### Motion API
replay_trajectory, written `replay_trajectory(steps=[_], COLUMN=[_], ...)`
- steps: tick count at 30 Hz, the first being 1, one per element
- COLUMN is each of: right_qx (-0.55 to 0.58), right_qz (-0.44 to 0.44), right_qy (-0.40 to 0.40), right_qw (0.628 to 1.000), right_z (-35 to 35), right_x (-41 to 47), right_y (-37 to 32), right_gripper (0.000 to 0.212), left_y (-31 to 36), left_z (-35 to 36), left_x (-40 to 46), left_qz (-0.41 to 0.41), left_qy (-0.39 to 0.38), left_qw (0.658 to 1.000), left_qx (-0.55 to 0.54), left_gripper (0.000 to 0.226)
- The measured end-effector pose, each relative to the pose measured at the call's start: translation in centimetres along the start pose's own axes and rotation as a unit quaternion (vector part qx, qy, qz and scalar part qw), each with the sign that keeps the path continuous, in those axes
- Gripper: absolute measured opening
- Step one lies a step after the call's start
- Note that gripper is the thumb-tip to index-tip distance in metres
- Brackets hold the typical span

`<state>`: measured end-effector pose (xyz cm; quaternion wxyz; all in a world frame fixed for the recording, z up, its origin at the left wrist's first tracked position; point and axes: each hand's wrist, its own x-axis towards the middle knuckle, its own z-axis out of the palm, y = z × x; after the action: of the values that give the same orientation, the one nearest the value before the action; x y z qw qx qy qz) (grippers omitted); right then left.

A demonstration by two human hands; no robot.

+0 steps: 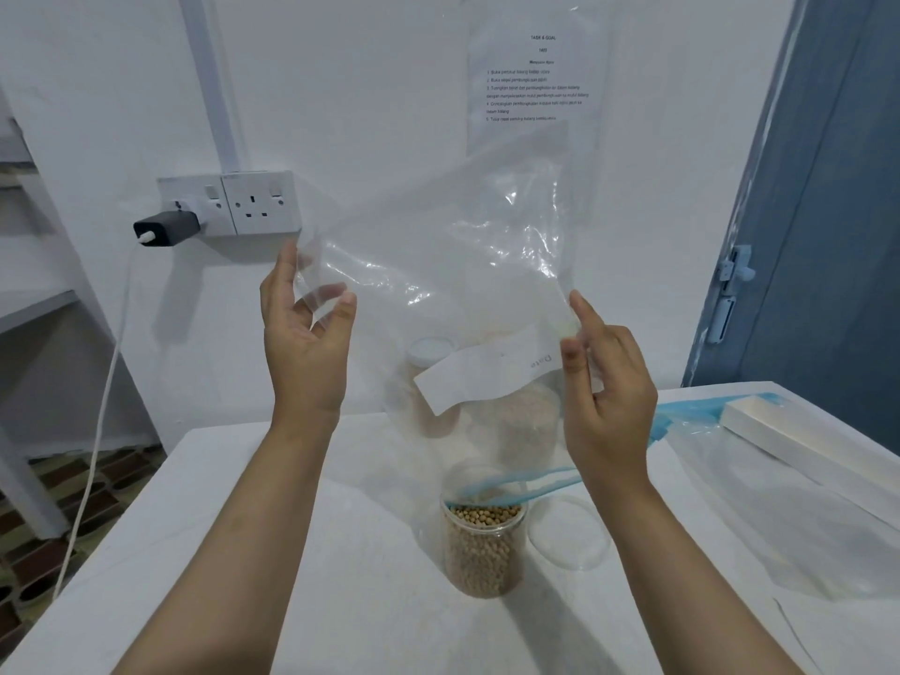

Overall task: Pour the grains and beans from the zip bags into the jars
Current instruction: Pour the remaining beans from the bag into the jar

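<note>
Bean jar (483, 543) below upturned zip bag (438, 265), pinched between left hand (304, 333), right hand (606, 397).

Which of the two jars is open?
The near jar of beans, under the upturned zip bag, is open; its lid lies beside it. The far jar wears a white lid.

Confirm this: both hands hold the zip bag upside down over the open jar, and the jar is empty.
Not quite. The head view shows both hands, left and right, holding the zip bag upside down over the open jar, but the jar is nearly full of beans.
</note>
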<state>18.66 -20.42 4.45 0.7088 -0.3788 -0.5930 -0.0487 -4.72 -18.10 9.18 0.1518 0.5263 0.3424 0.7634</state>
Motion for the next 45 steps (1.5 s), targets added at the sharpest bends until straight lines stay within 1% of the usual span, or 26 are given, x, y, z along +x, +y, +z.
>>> replay_trajectory(steps=[6, 8, 11, 14, 18, 24, 26, 29, 31, 34, 37, 40, 43, 45], right_qx=[-0.003, -0.005, 0.002, -0.002, 0.005, -0.006, 0.001, -0.008, -0.001, -0.001, 0.007, 0.006, 0.009, 0.007], right_qz=[0.011, 0.002, 0.004, -0.001, 0.003, 0.0, 0.011, 0.002, 0.019, 0.012, 0.018, 0.018, 0.022, 0.02], right_qy=[0.0, -0.003, 0.009, 0.009, 0.007, 0.015, 0.02, 0.018, 0.026, 0.012, 0.019, 0.026, 0.033, 0.031], right_qw=[1.0, 1.0, 1.0, 1.0, 1.0, 1.0, 1.0, 1.0, 0.999, 1.0, 1.0, 0.999, 0.999, 0.999], right_z=[0.1, 0.0, -0.2, -0.3, -0.6, -1.0, -1.0, -1.1, -1.2, -1.0, -0.7, -0.8, -0.8, -0.8], right_x=[0.1, 0.0, 0.2, 0.1, -0.2, -0.1, -0.1, -0.1, 0.0, -0.1, 0.2, 0.7, 1.2, 1.3], right_y=[0.2, 0.1, 0.2, 0.4, 0.6, 1.0, 1.0, 1.1, 1.2, 1.0, 0.9, 1.0, 0.9, 0.9], right_gripper=[0.038, 0.037, 0.036, 0.037, 0.036, 0.036, 0.036, 0.035, 0.036, 0.036, 0.036, 0.035, 0.035, 0.035], left_y=[-0.1, -0.2, -0.5, -1.4, -2.7, -2.3, -2.2, -2.3, -2.3, -2.7, -3.8, -5.8, -7.3, -7.9], left_z=[0.1, 0.2, 0.3, 0.7, 1.6, 2.5, 2.6, 2.8, 2.8, 2.6, 2.0, 0.6, -0.5, -0.7], left_x=[0.0, 0.0, -0.4, -2.3, -5.0, -4.2, -4.0, -4.0, -4.0, -4.1, -5.6, -9.5, -12.7, -13.2], left_qz=[-0.002, -0.005, -0.023, -0.063, -0.097, -0.066, -0.065, -0.063, -0.061, -0.071, -0.101, -0.12, -0.119, -0.117], left_qy=[-0.001, -0.002, -0.008, -0.039, -0.081, -0.1, -0.103, -0.106, -0.108, -0.118, -0.164, -0.245, -0.318, -0.326], left_qw=[1.0, 1.0, 1.0, 0.997, 0.992, 0.993, 0.992, 0.992, 0.992, 0.99, 0.981, 0.958, 0.925, 0.919], left_qx=[-0.006, -0.006, -0.015, -0.023, -0.026, -0.018, -0.017, -0.017, -0.019, -0.021, 0.005, 0.088, 0.17, 0.186], left_gripper=[0.063, 0.064, 0.072, 0.081, 0.081, 0.075, 0.075, 0.075, 0.075, 0.077, 0.085, 0.093, 0.09, 0.084])
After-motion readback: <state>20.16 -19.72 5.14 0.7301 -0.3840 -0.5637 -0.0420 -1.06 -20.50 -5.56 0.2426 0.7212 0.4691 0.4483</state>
